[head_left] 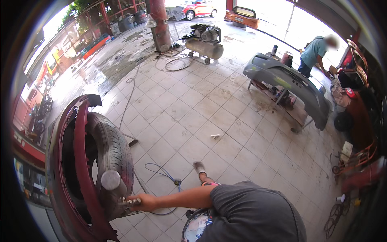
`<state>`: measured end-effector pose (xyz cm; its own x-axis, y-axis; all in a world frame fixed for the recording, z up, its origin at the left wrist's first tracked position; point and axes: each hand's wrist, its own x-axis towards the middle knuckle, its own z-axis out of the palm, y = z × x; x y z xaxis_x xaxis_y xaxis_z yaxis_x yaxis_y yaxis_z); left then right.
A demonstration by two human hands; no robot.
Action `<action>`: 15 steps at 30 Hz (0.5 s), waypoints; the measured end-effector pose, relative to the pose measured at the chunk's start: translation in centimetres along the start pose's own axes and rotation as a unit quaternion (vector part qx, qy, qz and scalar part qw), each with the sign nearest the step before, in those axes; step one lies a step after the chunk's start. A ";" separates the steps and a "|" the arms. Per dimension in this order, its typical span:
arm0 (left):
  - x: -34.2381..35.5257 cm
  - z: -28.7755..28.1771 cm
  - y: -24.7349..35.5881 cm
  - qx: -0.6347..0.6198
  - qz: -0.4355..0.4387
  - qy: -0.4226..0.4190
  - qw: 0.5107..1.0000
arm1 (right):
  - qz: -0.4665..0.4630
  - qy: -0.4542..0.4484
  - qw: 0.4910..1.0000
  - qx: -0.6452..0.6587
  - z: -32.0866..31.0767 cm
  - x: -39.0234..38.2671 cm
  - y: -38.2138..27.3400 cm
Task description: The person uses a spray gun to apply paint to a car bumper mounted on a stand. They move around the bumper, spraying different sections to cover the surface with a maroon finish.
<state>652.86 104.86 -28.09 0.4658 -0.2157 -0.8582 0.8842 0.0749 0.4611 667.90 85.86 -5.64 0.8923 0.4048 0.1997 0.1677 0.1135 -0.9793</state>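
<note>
My right hand (147, 202) reaches out to the left, its fingers wrapped round a spray gun (131, 201). The gun's silver cup (112, 180) stands on top and looks slightly blurred. Close beside it is a dark red car bumper (82, 161), upright and curved, resting against a worn tyre (113, 147). The gun overlaps the bumper's lower part in view; I cannot tell whether they touch. A thin air hose (161, 173) with a small round fitting loops over the floor near my arm. My left hand is out of the picture.
A grey bumper (282, 76) lies on a stand at the right, near a bent-over person (316, 52). An air compressor (204, 45) stands behind, by a red pillar (159, 24). Hoses cross the tiled floor (181, 125), where a white scrap (215, 136) lies. A hand trolley (354, 159) stands far right.
</note>
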 end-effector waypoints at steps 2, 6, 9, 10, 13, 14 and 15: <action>-1.0 -0.3 -0.8 -0.038 0.001 -0.031 0.999 | 0.056 -0.037 0.998 -0.005 2.4 -3.6 -0.8; -4.0 -0.9 -2.7 -0.099 -0.002 -0.084 0.992 | 0.063 -0.035 0.997 -0.028 7.8 -10.5 1.8; -6.5 -2.5 -5.5 -0.154 0.002 -0.110 0.982 | 0.031 -0.040 0.997 -0.053 10.4 -14.9 1.7; -7.4 -3.1 -6.8 -0.168 0.003 -0.116 0.979 | 0.027 -0.047 0.997 -0.057 11.1 -16.6 1.1; -10.2 -5.1 -10.8 -0.212 0.005 -0.144 0.967 | 0.021 -0.028 0.994 -0.103 12.7 -21.2 -0.4; -11.1 -5.9 -12.3 -0.224 0.007 -0.156 0.962 | 0.010 -0.016 0.993 -0.115 13.3 -23.0 -0.6; -12.5 -7.4 -14.4 -0.248 0.012 -0.161 0.955 | 0.057 -0.025 0.991 -0.117 14.3 -24.8 -2.1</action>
<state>634.61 113.68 -25.67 0.5217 -0.4903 -0.6981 0.8185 0.5184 0.2477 639.43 88.54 -8.10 0.8898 0.4489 0.0826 0.1647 -0.1472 -0.9753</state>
